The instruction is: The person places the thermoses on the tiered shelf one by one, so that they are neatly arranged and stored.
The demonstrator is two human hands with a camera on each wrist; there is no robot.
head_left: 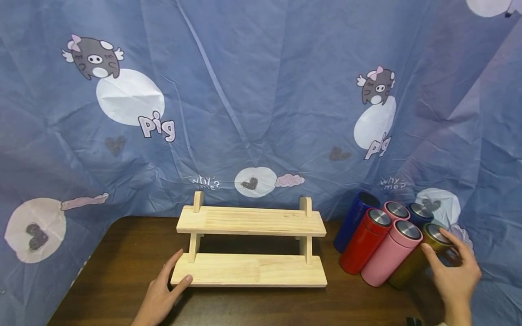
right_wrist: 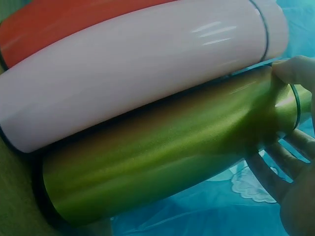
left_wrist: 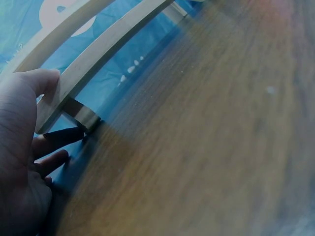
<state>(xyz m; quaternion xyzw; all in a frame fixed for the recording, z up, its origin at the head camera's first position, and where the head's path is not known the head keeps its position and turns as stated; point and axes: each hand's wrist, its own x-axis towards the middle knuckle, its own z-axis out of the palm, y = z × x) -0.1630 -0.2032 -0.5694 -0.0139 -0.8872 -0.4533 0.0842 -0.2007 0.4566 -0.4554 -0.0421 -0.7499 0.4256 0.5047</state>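
Note:
On the dark table stands a two-tier pale wooden shelf rack (head_left: pixel 261 270). My left hand (head_left: pixel 163 290) holds the left end of its lower board, thumb over the board and the other fingers around its end and underside in the left wrist view. At the right, my right hand (head_left: pixel 457 274) grips a gold-green thermos bottle (right_wrist: pixel 167 152) near its steel-topped cap, thumb on one side and fingers on the other. The bottle stands upright beside a pink thermos bottle (head_left: pixel 391 256); its base is partly hidden in the head view.
Close to the gold bottle stand a red bottle (head_left: pixel 363 244), a dark blue bottle (head_left: pixel 352 224), and another pink (head_left: pixel 396 210) and navy one (head_left: pixel 421 213) behind. A blue printed cloth (head_left: pixel 261 90) hangs behind the brown table (head_left: pixel 285 305). A small black object (head_left: pixel 413 321) lies at the front edge.

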